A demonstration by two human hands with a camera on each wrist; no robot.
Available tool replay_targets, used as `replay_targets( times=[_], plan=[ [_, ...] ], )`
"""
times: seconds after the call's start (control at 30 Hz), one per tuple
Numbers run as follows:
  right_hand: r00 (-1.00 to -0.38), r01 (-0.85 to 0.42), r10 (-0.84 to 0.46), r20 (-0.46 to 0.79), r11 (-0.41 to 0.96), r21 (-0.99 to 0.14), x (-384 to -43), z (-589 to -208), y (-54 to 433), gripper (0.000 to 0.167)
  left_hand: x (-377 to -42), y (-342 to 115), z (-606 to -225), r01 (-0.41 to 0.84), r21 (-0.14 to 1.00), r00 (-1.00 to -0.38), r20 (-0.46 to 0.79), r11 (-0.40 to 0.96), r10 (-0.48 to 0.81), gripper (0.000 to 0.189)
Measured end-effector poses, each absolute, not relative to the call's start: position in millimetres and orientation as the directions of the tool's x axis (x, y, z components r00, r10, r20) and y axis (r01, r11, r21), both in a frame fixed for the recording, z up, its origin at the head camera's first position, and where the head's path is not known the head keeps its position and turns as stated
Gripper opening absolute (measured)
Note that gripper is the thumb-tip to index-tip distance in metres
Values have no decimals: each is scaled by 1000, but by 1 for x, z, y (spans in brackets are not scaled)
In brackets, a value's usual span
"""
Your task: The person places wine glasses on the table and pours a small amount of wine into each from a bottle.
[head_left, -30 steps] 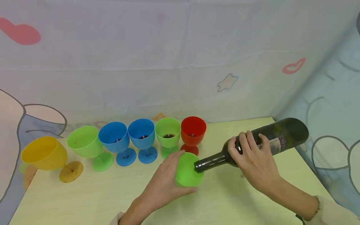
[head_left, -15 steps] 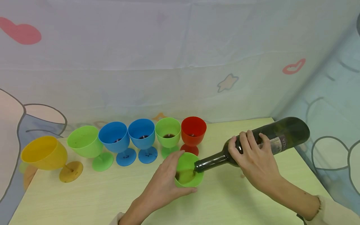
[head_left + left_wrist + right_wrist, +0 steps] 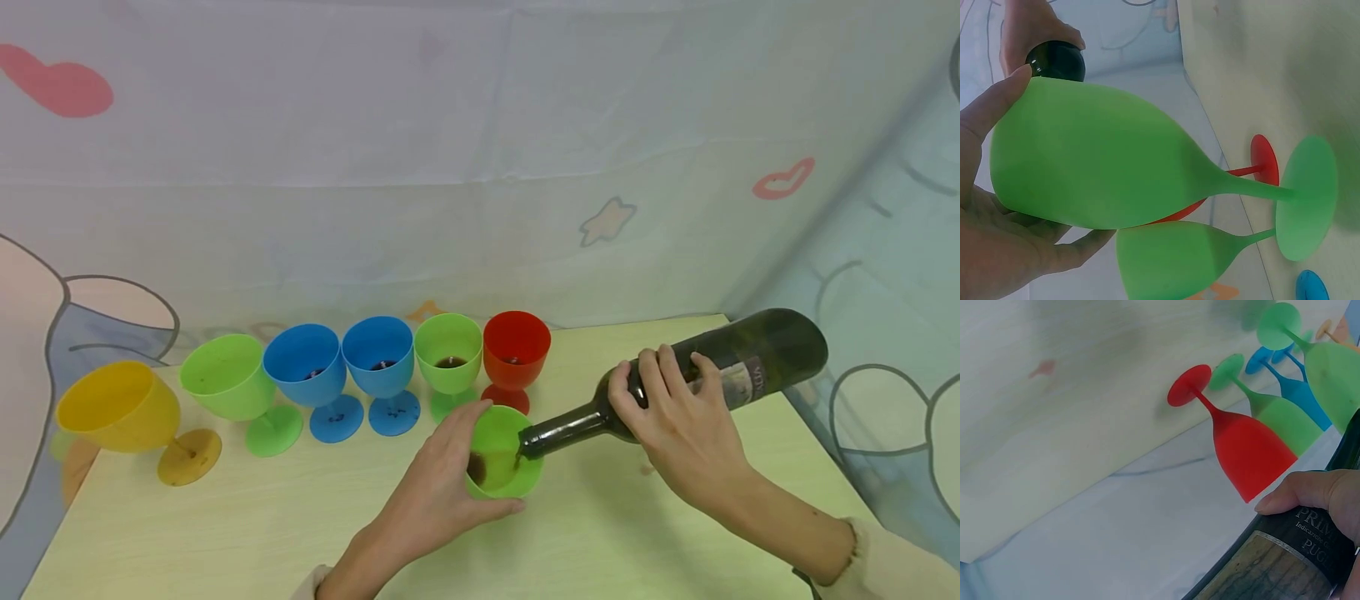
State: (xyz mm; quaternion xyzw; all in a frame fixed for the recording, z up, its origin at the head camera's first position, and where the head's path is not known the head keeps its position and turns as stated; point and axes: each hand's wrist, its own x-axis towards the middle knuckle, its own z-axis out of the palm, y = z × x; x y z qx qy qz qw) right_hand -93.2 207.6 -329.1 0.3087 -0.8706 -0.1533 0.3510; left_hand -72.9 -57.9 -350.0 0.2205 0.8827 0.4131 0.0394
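Note:
My left hand (image 3: 442, 479) grips the bowl of a green goblet (image 3: 501, 429), thumb on the near side and fingers on the far side. In the left wrist view that goblet (image 3: 1097, 153) shows its stem and round foot; whether the foot touches the table I cannot tell. My right hand (image 3: 678, 425) holds a dark glass wine bottle (image 3: 776, 354) around its body, tilted with its neck down to the left. The bottle's mouth sits at the goblet's right rim. A thin dark stream leaves it, and dark liquid (image 3: 477, 468) lies inside the bowl, partly hidden by my left hand.
Along the back of the pale table (image 3: 247, 533) stand a red goblet (image 3: 516, 354), a green one (image 3: 447, 342), two blue ones (image 3: 378, 358), another green one (image 3: 228, 379) and a yellow one (image 3: 123, 408). Several hold dark liquid. A patterned cloth (image 3: 337, 233) hangs behind.
Dark liquid has begun running from the bottle into the green goblet and has collected there. The bottle's base end has risen slightly. My left hand has stayed nearly still.

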Motion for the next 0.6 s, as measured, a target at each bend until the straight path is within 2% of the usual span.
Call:
replay_targets(
  times=[0.1,0.53,0.6],
  plan=[
    [-570,-436,-643,511,764,476,-93,-329,208,69,-73,-58,-350,361,748,-899,119,557,422,90],
    [-576,-433,-634,516,772,465,-93,-329,207,64,-74,-59,-351,349,757,-904,117,552,410,91],
    [-574,-431,-631,521,775,463,-94,-328,208,68,-74,-59,-350,350,764,-904,125,543,408,91]
  ],
)
